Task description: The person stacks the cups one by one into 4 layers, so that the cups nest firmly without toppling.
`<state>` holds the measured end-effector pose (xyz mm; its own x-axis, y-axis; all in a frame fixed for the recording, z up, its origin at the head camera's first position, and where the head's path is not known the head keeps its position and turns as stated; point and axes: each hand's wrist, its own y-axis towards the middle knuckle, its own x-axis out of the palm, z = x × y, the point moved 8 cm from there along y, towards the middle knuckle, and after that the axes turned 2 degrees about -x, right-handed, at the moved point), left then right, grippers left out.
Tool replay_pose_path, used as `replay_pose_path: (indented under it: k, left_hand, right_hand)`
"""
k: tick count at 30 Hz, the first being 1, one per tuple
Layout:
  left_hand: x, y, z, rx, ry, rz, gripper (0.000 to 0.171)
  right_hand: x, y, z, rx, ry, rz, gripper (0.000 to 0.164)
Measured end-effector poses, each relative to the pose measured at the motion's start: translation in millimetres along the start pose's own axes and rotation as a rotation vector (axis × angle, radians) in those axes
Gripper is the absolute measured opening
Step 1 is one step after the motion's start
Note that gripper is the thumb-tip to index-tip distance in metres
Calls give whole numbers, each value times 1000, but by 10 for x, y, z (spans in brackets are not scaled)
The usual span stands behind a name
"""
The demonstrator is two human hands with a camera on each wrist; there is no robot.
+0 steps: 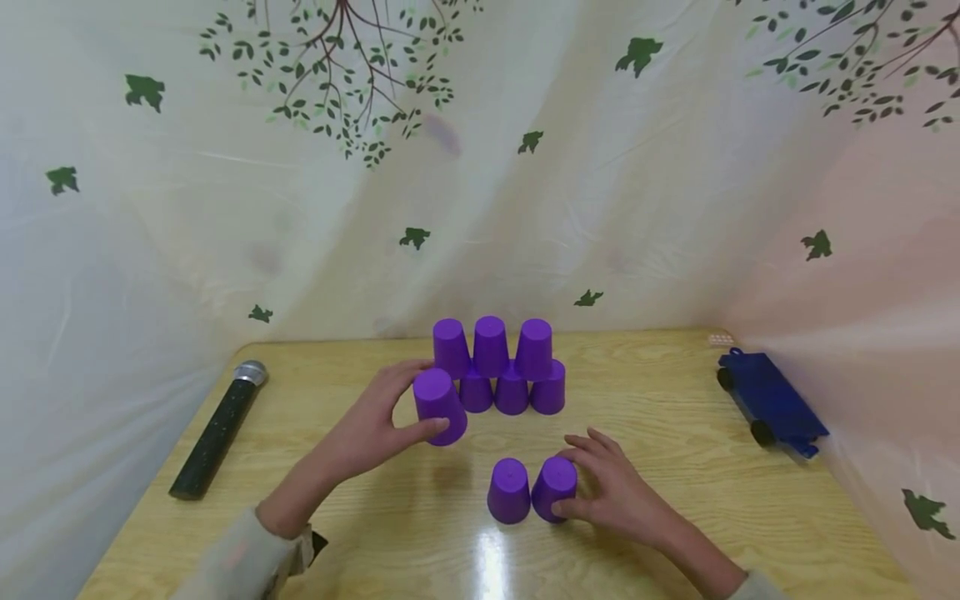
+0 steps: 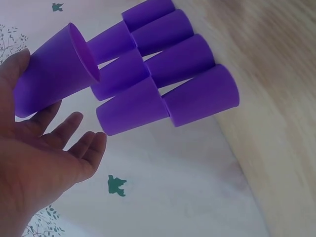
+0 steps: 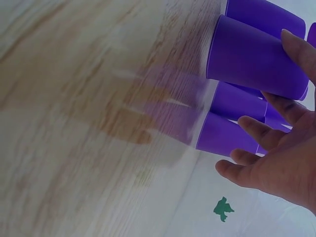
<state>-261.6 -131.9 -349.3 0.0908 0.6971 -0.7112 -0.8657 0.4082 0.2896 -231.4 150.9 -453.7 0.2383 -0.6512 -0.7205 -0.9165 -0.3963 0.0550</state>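
Note:
My left hand (image 1: 372, 427) holds an upside-down purple cup (image 1: 437, 398) between thumb and fingers, raised above the table. Just behind it stands a two-level stack of upside-down purple cups: three in the upper row (image 1: 491, 343), several in the lower row (image 1: 512, 393). The held cup hides the stack's lower left end in the head view; the left wrist view shows a lower cup (image 2: 203, 96) there. Nearer the front, my right hand (image 1: 618, 496) grips another upside-down cup (image 1: 557, 482) by its sides. Beside that cup, on its left, stands one more purple cup (image 1: 509, 490).
A black microphone (image 1: 217, 433) with a silver head lies at the table's left. At the right edge is a blue toy cart (image 1: 776, 396) with black wheels. Behind the wooden table (image 1: 645, 375) hangs a pale curtain (image 1: 495, 208) with leaf prints.

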Motion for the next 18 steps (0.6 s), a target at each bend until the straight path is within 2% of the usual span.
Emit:
replay_pose_path:
  k: [10,18]
  left_hand:
    - [-114,141,65,28,38,18,67]
    - [-272,309,95,-28,63,29,70]
  right_hand:
    - [4,-10,23,-1,0,9,50]
    - [-11,-7,14,-22,-14,14,50]
